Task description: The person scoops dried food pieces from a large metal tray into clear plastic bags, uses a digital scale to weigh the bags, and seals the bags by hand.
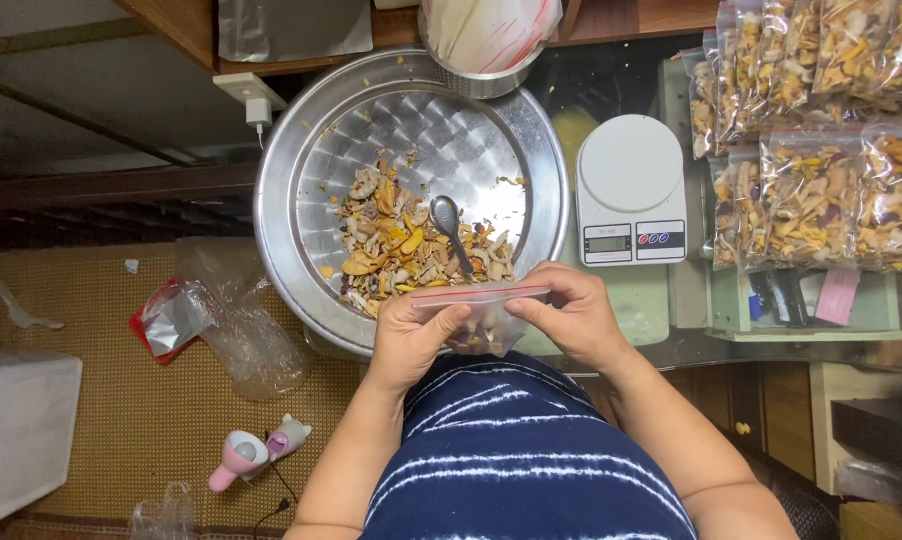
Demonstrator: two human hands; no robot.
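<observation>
Spreading below me was the big steel basin [301, 200], its heap of mixed dried fruit chips [401, 250] lying just beyond my hands with a spoon [451, 230] resting in it. To its right on the counter [631, 320] sat the white scale [632, 188]. Both hands were clamped on 1 small zip bag [486, 318], its long axis running left to right between them: left hand [408, 340] pinching 1 end, right hand [571, 315] the other, equally near.

For you: white kitchen scale [631, 188] at two o'clock, filled snack bags [821, 130] beyond, pink handheld gadget [239, 458] at seven.
</observation>
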